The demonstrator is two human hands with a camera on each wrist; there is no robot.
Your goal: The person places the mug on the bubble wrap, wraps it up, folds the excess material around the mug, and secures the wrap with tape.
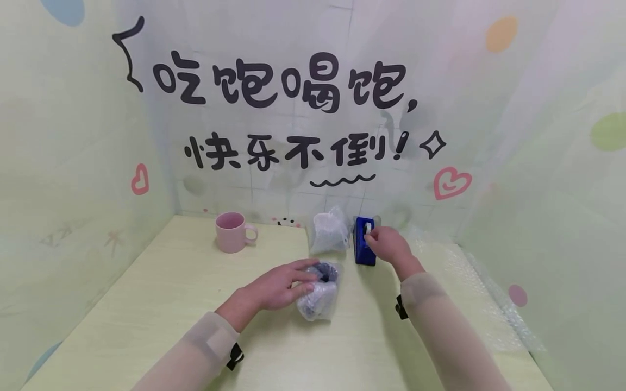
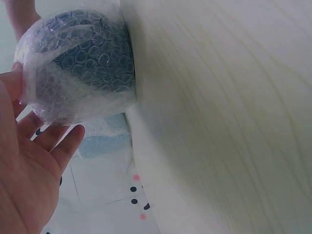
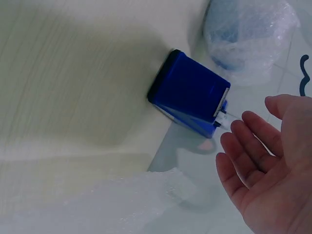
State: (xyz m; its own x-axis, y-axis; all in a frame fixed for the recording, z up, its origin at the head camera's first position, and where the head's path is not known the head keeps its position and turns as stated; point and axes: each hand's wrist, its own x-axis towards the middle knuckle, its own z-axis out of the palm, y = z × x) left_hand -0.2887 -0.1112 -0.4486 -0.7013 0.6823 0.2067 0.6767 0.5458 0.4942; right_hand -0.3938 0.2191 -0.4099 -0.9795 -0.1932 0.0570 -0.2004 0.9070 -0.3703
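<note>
My left hand (image 1: 276, 285) holds a bubble-wrapped cup (image 1: 320, 298) at its side and rim, on the table. Its dark opening faces up in the head view; in the left wrist view the wrapped cup (image 2: 92, 63) looks bluish through the bubbles. To the right, my right hand (image 1: 389, 244) is at the top of a blue tape dispenser (image 1: 364, 255). In the right wrist view, the fingertips (image 3: 236, 127) touch or nearly touch the clear tape end by the dispenser (image 3: 195, 87), with the thumb apart from them.
A pink mug (image 1: 231, 233) stands at the back left. Another wrapped item (image 1: 330, 232) stands by the back wall, left of the dispenser. Sheets of bubble wrap (image 1: 450, 288) lie along the table's right side. Printed curtain walls (image 1: 293, 32) enclose the table.
</note>
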